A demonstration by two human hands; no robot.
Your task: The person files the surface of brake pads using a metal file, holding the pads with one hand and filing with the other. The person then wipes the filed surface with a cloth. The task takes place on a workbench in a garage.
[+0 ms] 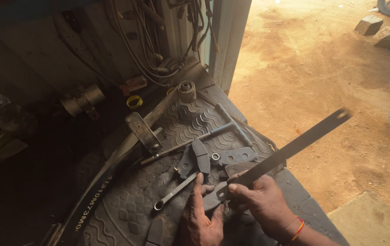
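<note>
My right hand grips a long flat metal blade that slants up to the right over the sandy ground. My left hand holds a curved brake pad against the blade's lower end, fingers pressed on it. Both hands hover over a black tyre lying flat. On the tyre sit two more brake pads, a flat backing plate, a small washer and a ring spanner.
A T-handle wrench and a leaf spring with a bush end lie across the tyre. Cables hang on the wall behind. A yellow ring lies on the dark floor. Rocks sit on the sand at the far right.
</note>
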